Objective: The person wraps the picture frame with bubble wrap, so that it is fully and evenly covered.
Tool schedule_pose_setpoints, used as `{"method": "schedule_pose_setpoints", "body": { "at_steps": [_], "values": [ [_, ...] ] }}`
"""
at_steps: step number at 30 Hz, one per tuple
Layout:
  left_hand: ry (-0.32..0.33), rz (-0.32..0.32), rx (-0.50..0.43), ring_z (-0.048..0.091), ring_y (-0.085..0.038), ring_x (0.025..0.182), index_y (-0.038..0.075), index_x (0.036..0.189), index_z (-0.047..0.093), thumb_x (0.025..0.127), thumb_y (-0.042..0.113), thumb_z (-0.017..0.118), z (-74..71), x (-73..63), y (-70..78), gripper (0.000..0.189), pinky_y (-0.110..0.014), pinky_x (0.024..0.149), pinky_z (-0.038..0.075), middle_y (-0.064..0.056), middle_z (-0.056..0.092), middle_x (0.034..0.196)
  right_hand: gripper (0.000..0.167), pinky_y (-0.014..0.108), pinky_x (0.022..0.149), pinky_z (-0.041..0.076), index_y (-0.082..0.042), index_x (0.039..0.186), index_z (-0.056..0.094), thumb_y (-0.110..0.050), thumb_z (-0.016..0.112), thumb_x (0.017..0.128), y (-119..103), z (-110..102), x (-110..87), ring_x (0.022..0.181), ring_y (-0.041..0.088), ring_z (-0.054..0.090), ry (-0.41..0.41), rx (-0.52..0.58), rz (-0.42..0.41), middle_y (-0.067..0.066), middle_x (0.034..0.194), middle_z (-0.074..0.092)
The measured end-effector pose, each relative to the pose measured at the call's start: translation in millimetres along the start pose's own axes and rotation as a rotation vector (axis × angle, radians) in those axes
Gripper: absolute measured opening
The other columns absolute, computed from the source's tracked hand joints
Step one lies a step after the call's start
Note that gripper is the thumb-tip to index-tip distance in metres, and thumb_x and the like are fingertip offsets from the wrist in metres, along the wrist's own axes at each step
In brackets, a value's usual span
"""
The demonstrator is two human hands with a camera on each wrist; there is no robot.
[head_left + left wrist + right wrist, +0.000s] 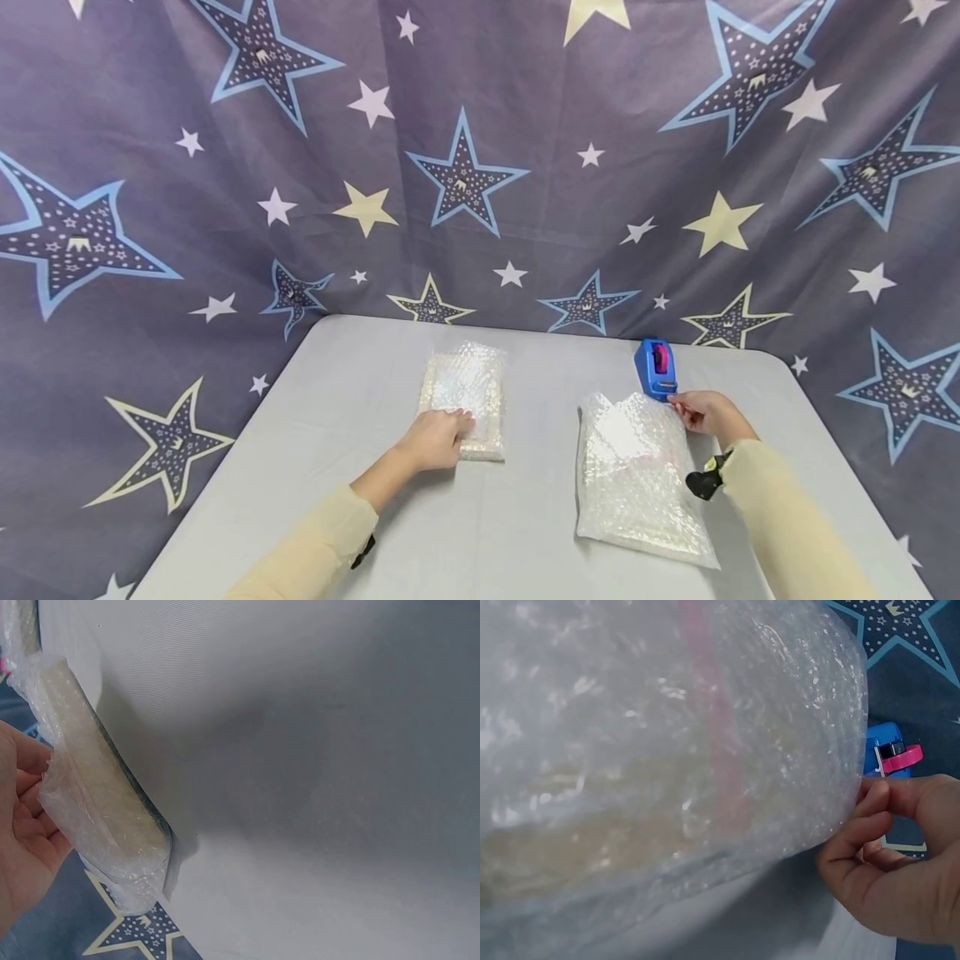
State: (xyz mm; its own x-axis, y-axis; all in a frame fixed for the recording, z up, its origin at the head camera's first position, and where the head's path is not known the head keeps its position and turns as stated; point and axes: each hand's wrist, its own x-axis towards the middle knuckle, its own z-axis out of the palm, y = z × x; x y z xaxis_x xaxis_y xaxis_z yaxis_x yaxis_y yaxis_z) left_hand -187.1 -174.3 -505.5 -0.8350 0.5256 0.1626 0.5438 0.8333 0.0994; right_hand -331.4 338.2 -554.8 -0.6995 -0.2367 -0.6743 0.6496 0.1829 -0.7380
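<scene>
At the left of the table, a flat piece wrapped in bubble wrap (480, 383) lies under my left hand (437, 439), whose fingers rest on its near part. The left wrist view shows that package (105, 765) edge-on, with the left hand (26, 832) against its face. My right hand (705, 412) is at the front end of a blue tape dispenser (654, 367) with a pink core. Its thumb and forefinger pinch together there, at the tape's end, which is barely visible. In the right wrist view the right hand (892, 855) overlaps the package edge.
A larger bubble-wrapped package (637, 483) lies at the right, close below the dispenser. A pink strip (716, 720) runs across it. Behind the white table (540, 517) hangs a dark curtain (525, 67) with stars, which also flanks both sides.
</scene>
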Motion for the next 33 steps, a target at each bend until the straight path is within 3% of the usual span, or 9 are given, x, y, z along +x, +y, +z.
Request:
{"method": "schedule_pose_setpoints", "body": {
  "at_steps": [4, 9, 10, 12, 17, 18, 23, 29, 33],
  "values": [
    [0.002, 0.002, -0.005, 0.066, -0.025, 0.114, 0.011, 0.114, 0.071, 0.075, 0.003, 0.054, -1.5, 0.4, -0.5, 0.043, -0.040, 0.090, 0.058, -0.009, 0.070, 0.119, 0.022, 0.007, 0.045, 0.037, -0.011, 0.074, 0.061, -0.023, 0.065, 0.091, 18, -41, 55.1, 0.053, -0.007, 0.048, -0.017, -0.005, 0.009, -0.010, 0.059, 0.056],
    [-0.005, -0.001, -0.015, 0.066, -0.026, 0.114, 0.010, 0.116, 0.070, 0.074, 0.003, 0.054, -1.1, 0.0, -0.3, 0.045, -0.037, 0.084, 0.060, -0.009, 0.069, 0.120, 0.027, 0.007, 0.042, 0.029, -0.004, 0.075, 0.056, -0.020, 0.055, 0.097, 23, -42, 66.7, 0.049, -0.007, 0.041, 0.061, -0.047, -0.031, -0.007, 0.056, 0.050],
    [-0.004, -0.001, -0.017, 0.066, -0.026, 0.114, 0.009, 0.116, 0.070, 0.074, 0.002, 0.054, -0.8, -0.1, -0.2, 0.045, -0.036, 0.081, 0.060, -0.010, 0.069, 0.120, 0.029, 0.007, 0.041, 0.033, -0.003, 0.070, 0.054, -0.020, 0.061, 0.094, 24, -46, 71.3, 0.047, -0.005, 0.043, 0.032, -0.035, -0.037, -0.007, 0.054, 0.050],
    [0.000, 0.005, -0.014, 0.066, -0.026, 0.114, 0.009, 0.115, 0.070, 0.074, 0.002, 0.054, -0.3, -0.1, 0.1, 0.045, -0.035, 0.076, 0.060, -0.009, 0.070, 0.120, 0.027, 0.009, 0.041, 0.037, -0.004, 0.068, 0.056, -0.017, 0.066, 0.090, 20, -37, 59.6, 0.046, -0.003, 0.045, 0.120, -0.056, -0.042, -0.008, 0.053, 0.051],
    [0.006, 0.020, -0.012, 0.067, -0.026, 0.113, 0.009, 0.115, 0.070, 0.073, 0.002, 0.053, 0.4, 0.5, 1.1, 0.045, -0.036, 0.077, 0.060, -0.009, 0.070, 0.119, 0.022, 0.016, 0.043, 0.043, -0.005, 0.061, 0.063, -0.006, 0.069, 0.082, -12, 26, -17.6, 0.041, 0.003, 0.049, 0.526, -0.237, -0.004, -0.004, 0.046, 0.055],
    [0.005, 0.019, -0.013, 0.066, -0.026, 0.113, 0.009, 0.115, 0.070, 0.073, 0.002, 0.053, 0.5, 0.5, 1.2, 0.045, -0.036, 0.078, 0.060, -0.010, 0.070, 0.119, 0.023, 0.016, 0.042, 0.042, -0.006, 0.058, 0.062, -0.005, 0.069, 0.081, -17, 36, -28.7, 0.040, 0.004, 0.049, 0.566, -0.271, 0.006, -0.003, 0.044, 0.054],
    [-0.002, 0.008, -0.012, 0.066, -0.025, 0.114, 0.009, 0.116, 0.070, 0.074, 0.002, 0.053, 0.4, 1.0, 1.0, 0.046, -0.036, 0.080, 0.060, -0.009, 0.069, 0.120, 0.035, 0.014, 0.041, 0.040, -0.012, 0.048, 0.057, -0.008, 0.066, 0.081, -30, 67, -67.3, 0.036, 0.001, 0.044, 0.591, -0.384, -0.032, -0.008, 0.039, 0.048],
    [-0.004, 0.009, -0.017, 0.066, -0.026, 0.114, 0.009, 0.117, 0.069, 0.073, 0.002, 0.053, -1.9, 1.8, 0.8, 0.047, -0.029, 0.064, 0.057, -0.009, 0.069, 0.120, 0.046, 0.014, 0.041, 0.035, -0.020, 0.040, 0.051, -0.020, 0.067, 0.083, -33, 71, -73.9, 0.035, 0.000, 0.039, 0.631, -0.583, -0.083, -0.012, 0.036, 0.041],
    [-0.002, 0.016, -0.007, 0.067, -0.026, 0.113, 0.009, 0.116, 0.070, 0.072, 0.002, 0.053, -3.3, 2.3, 0.5, 0.047, -0.030, 0.066, 0.058, -0.010, 0.069, 0.119, 0.045, 0.015, 0.044, 0.037, -0.020, 0.040, 0.052, -0.022, 0.067, 0.082, -33, 68, -76.3, 0.037, 0.001, 0.040, 0.649, -0.652, -0.090, -0.012, 0.036, 0.040]
  ]
}}
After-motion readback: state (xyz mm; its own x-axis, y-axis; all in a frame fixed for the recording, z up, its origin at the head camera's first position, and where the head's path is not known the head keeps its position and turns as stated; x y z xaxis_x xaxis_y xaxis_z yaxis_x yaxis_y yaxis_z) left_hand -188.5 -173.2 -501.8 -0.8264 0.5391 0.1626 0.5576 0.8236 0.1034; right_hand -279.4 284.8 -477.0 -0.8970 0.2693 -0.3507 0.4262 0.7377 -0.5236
